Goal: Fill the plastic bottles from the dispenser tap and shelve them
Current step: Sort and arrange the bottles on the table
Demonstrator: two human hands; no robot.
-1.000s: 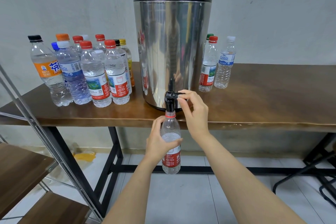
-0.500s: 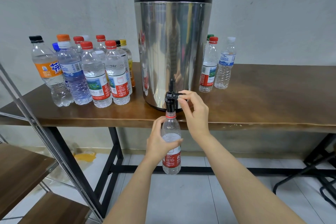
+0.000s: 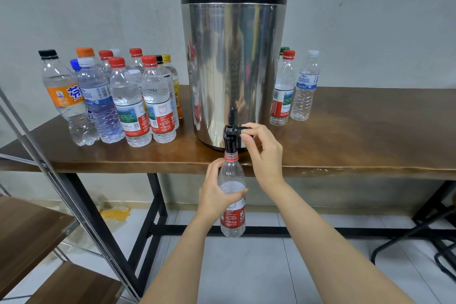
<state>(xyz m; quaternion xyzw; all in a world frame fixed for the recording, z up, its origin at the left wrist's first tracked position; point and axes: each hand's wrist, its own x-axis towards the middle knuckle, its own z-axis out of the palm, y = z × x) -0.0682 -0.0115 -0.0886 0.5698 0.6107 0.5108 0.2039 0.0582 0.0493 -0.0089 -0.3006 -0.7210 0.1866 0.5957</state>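
A tall steel dispenser with a black lid stands on the wooden table. Its black tap juts over the table's front edge. My left hand grips a clear bottle with a red label, uncapped, its mouth right under the tap spout. Water stands high in it, near the shoulder. My right hand pinches the tap's lever with thumb and fingers.
Several capped bottles cluster on the table left of the dispenser; three bottles stand to its right. A metal-framed rack with wooden shelves stands at the lower left. Black chair legs cross the tiled floor at right.
Both hands stay in place at the tap and the bottle. The view has shifted very slightly.
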